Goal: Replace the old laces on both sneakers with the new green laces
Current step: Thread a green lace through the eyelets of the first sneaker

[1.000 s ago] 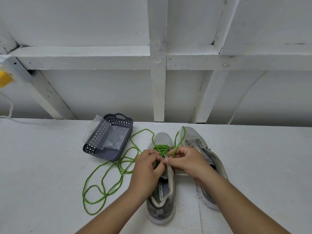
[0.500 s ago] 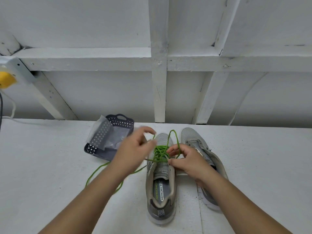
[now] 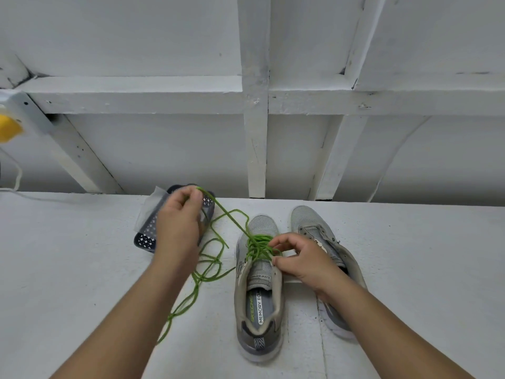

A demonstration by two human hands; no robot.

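Observation:
Two grey sneakers stand side by side on the white table, toes pointing away from me. The left sneaker (image 3: 259,305) has a green lace (image 3: 257,246) crossed through its front eyelets. My left hand (image 3: 179,225) pinches one strand of that lace and holds it taut up and to the left, over the basket. My right hand (image 3: 303,259) rests at the left sneaker's right eyelet row, fingers curled, pinching the lace there. The right sneaker (image 3: 314,231) has no lace and is partly hidden by my right arm. Loose green lace (image 3: 207,266) trails in loops on the table.
A dark perforated plastic basket (image 3: 146,239) with a clear plastic bag (image 3: 149,207) in it sits left of the shoes, behind my left hand. A white framed wall rises just beyond the table. A yellow and white object (image 3: 9,127) hangs at the far left.
My left hand has moved from the left sneaker's tongue up and left to above the basket, drawing the green strand taut. The loose loops on the table have shrunk. My right hand stayed at the eyelets.

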